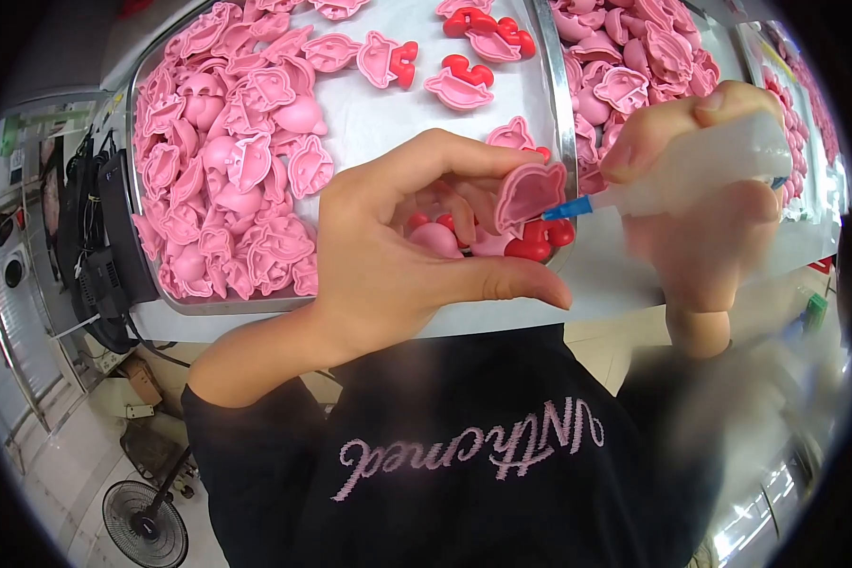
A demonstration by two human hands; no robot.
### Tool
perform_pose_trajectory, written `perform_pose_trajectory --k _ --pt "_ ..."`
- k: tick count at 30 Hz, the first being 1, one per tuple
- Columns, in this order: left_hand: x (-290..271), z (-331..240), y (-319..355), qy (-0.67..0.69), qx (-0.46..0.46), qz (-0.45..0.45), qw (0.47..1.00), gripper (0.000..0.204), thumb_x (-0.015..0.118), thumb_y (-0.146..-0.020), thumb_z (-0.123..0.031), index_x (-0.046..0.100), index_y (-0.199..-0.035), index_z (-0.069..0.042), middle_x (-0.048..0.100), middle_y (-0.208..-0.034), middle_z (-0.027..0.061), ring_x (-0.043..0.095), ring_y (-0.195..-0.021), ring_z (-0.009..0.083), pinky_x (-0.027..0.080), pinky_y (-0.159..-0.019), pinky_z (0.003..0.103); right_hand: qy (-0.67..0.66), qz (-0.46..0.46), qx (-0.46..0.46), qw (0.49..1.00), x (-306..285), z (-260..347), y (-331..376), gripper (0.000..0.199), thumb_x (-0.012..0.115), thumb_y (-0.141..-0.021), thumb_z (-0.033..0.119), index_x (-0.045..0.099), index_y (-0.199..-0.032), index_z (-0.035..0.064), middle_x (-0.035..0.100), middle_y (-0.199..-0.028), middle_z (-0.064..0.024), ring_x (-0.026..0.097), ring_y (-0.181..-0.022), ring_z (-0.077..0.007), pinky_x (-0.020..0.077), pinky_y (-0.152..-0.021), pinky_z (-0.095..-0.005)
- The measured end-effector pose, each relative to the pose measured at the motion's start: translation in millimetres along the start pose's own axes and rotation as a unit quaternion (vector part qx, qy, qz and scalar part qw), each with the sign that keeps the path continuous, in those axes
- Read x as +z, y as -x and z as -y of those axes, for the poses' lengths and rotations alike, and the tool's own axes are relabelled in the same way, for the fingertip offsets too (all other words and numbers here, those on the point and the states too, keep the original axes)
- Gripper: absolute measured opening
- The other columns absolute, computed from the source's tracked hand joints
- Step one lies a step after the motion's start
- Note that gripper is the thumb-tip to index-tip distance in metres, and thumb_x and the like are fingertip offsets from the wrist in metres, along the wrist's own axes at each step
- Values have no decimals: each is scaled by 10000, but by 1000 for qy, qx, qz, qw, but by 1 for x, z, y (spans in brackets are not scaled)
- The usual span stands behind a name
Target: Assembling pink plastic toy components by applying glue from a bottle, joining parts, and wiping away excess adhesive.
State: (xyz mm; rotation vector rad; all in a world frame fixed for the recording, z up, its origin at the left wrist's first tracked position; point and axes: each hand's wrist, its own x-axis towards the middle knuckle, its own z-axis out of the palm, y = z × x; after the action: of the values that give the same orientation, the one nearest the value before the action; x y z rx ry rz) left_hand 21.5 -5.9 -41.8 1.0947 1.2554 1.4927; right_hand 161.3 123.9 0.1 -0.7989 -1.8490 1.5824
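Note:
In my left hand [379, 227] is a hollow pink plastic shell [530, 196] with pointed corners, its open side facing up and right. The index finger curls behind its far edge, while the thumb stretches out below, apart from it. My right hand [696, 241] is wrapped round a translucent white squeeze bottle [719, 156]. The bottle's blue nozzle [568, 209] points left, its tip at the shell's lower rim. Under and beside my left hand lie red rounded pieces [537, 239] and more pink shells, partly hidden by the fingers.
A metal tray [284, 305] holds a heap of pink shells [227, 180] on its left. Several pink shells joined to red pieces [388, 59] lie on its white lining. More pink shells [625, 85] fill a container at the right. A black fan [145, 523] stands at the lower left.

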Motion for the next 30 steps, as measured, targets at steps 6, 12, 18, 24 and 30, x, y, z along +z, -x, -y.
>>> perform_pose_trajectory --k 6,12,18,24,30 --pt "0 0 1 -15 -6 -5 1000 634 812 -519 -77 507 -1057 61 578 -960 96 554 -867 135 448 -782 266 -10 14 3 1000 1 1 1 551 441 -792 558 333 -1049 83 558 -724 -155 507 -526 -213 412 -454 -288" --pt "1 0 0 -13 -6 3 1000 628 811 -518 -66 511 -1057 53 579 -953 96 562 -844 136 453 -775 267 -53 78 -70 993 -25 -25 2 544 439 -800 536 320 -1065 76 560 -738 -147 485 -489 -190 401 -444 -282" --pt "2 -1 1 -26 -4 -11 1000 624 806 -523 -62 510 -1060 53 585 -950 101 568 -837 140 457 -758 262 -61 74 -118 988 -21 -25 1 548 485 -792 479 312 -1078 45 559 -752 -147 475 -496 -173 399 -464 -266" --pt "0 0 0 -45 16 -2 999 617 803 -524 -57 513 -1057 55 584 -957 106 566 -863 147 464 -765 261 -88 60 -70 992 -20 -21 5 547 503 -794 463 313 -1079 36 560 -768 -150 503 -570 -178 410 -497 -265" --pt "2 -5 -1 -31 -26 -19 999 625 802 -524 -53 506 -1063 59 578 -999 119 559 -887 149 445 -805 276 -114 61 -77 989 -19 -19 -5 547 489 -802 515 365 -1062 50 564 -798 -153 522 -649 -187 423 -556 -274"
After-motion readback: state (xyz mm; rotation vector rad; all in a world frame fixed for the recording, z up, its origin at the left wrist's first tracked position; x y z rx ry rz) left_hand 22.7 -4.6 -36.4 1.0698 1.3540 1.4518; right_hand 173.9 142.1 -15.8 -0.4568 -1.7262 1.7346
